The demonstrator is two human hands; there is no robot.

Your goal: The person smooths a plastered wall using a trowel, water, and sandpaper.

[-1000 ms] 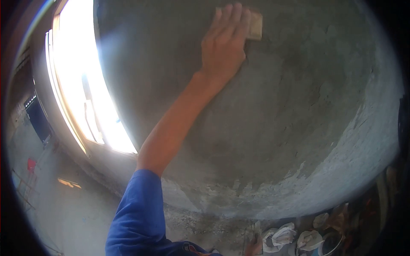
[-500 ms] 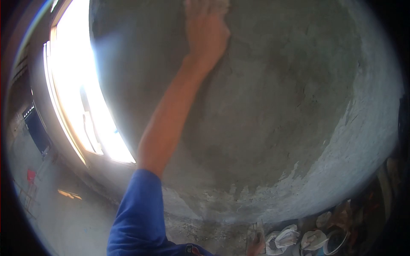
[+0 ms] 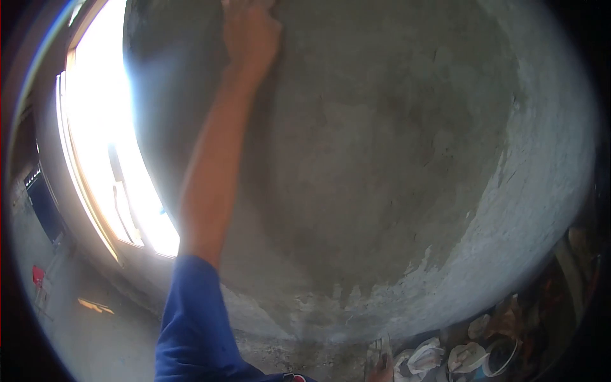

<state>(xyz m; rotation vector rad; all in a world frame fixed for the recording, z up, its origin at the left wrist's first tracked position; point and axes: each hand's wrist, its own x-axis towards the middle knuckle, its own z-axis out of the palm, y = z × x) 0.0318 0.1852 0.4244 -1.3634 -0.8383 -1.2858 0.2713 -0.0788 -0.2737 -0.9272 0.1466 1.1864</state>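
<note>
Left grip (image 3: 252,32) up at damp plaster wall (image 3: 382,165), arm (image 3: 214,169) outstretched likely for reach, fingers cropped, can't tell hold; right grip (image 3: 380,370), well below, too indistinct to tell.

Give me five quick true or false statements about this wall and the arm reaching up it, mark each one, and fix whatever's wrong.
1. The person's bare left hand is at the picture's top edge. True.
2. The short cloth sleeve on that raised arm is red. False: it is blue.
3. The bright, glaring window opening is right of the raised arm in the picture. False: it is left of it.
4. The grey plastered wall is darker in its middle than along its lower right edge. True.
5. The crumpled white bag-like items are at the upper left. False: they are at the lower right.
</note>
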